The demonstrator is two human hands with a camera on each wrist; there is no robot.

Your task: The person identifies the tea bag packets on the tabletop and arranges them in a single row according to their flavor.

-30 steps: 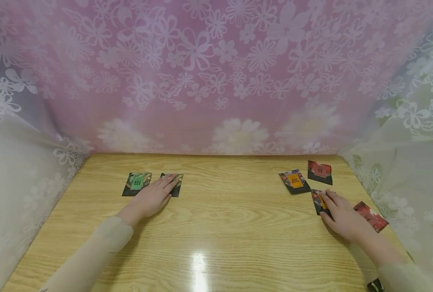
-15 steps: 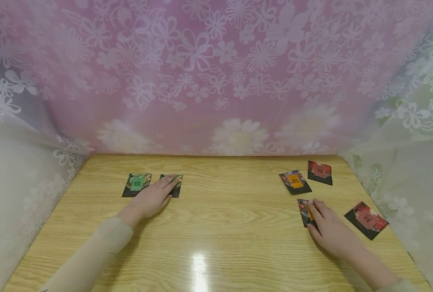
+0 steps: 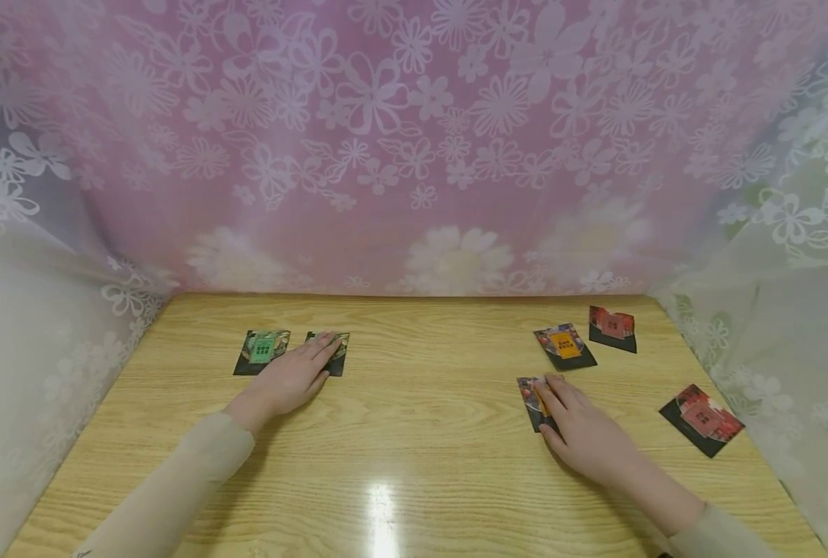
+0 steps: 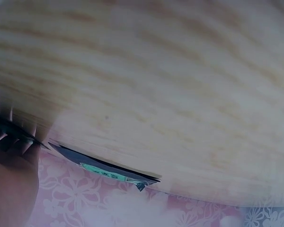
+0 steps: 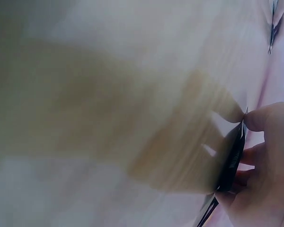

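My left hand (image 3: pixel 290 381) lies with extended fingers over a green-and-black packet (image 3: pixel 342 358) at the left of the table, covering much of it. Another packet with a green label (image 3: pixel 260 350) sits just to its left, partly behind the hand. On the right, my right hand (image 3: pixel 584 438) rests its fingers on top of a packet with an orange label (image 3: pixel 531 407), the thumb at its near edge. In the right wrist view that packet (image 5: pixel 233 161) lies under the fingertips, dark side towards the camera.
A second orange-labelled packet (image 3: pixel 565 347) lies just beyond the right hand. Two red packets (image 3: pixel 612 327) (image 3: pixel 702 420) lie farther right. A pink floral curtain (image 3: pixel 414 155) hangs along the far edge of the wooden table (image 3: pixel 421 465).
My right hand has moved the orange-labelled packet leftward and a little nearer, away from the red packets. The near red packet now shows fully. My left hand stays put.
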